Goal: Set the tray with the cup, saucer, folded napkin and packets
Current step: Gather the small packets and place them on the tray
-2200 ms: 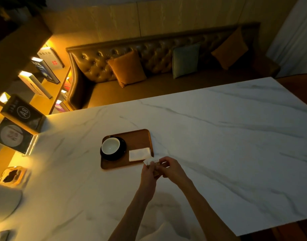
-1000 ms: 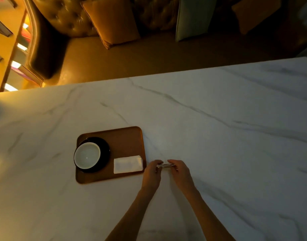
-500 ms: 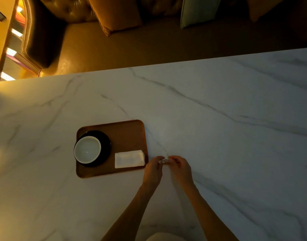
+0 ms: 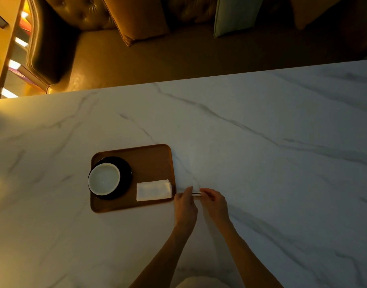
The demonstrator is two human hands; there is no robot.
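Slim packets (image 4: 196,194) between both hands (image 4: 199,204)

Both bare forearms reach forward from the lower edge of the head view, converging. Left hand (image 4: 185,202) back-up, fingers curled, thumb and fingertips pinched. Right hand (image 4: 214,201) mirrors it just beside, index finger extended toward the left hand. Fingertips of the two nearly meet, both closed on thin packets (image 4: 196,194) held between them.

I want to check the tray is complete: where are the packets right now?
Not on the tray yet: the packets are pinched between the left hand and right hand over the marble table, just right of the folded napkin.
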